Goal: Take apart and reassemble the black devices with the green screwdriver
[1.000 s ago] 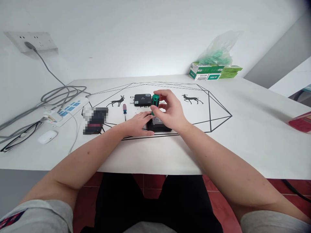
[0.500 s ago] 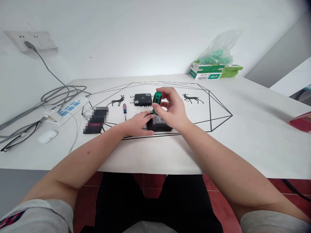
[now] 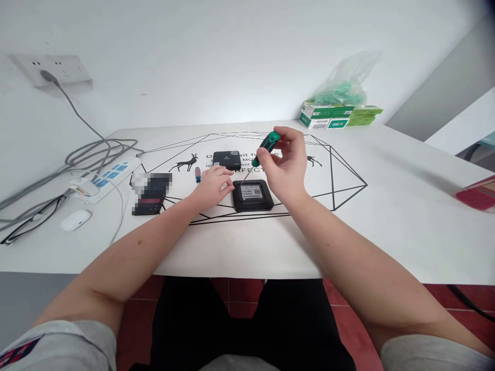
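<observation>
My right hand (image 3: pixel 288 162) is wrapped round a green and black screwdriver (image 3: pixel 266 148). The screwdriver leans, its thin shaft slanting down to the upper left corner of a square black box (image 3: pixel 253 206). This box lies on the table with a white printed label (image 3: pixel 250 191) facing up. Just left of it is my left hand (image 3: pixel 217 184), its fingers loosely bent and apart, nothing visible in them. Behind the left fingers sits a second flat black box (image 3: pixel 227 158). A small screwdriver with a clear reddish and blue handle (image 3: pixel 198 174) is partly covered by my left hand.
A partly pixelated phone (image 3: pixel 150 195), a white earbud case (image 3: pixel 76 220) and a white power strip (image 3: pixel 118 172) with grey cables lie on the left. Green and white boxes (image 3: pixel 327 116) under a plastic bag (image 3: pixel 344 87) stand at the back right. A red object (image 3: pixel 477 195) is at the right edge.
The screwdriver has tilted from upright to leaning right as my right hand moved up and right. My left hand has come off the labelled box, leaving it more exposed.
</observation>
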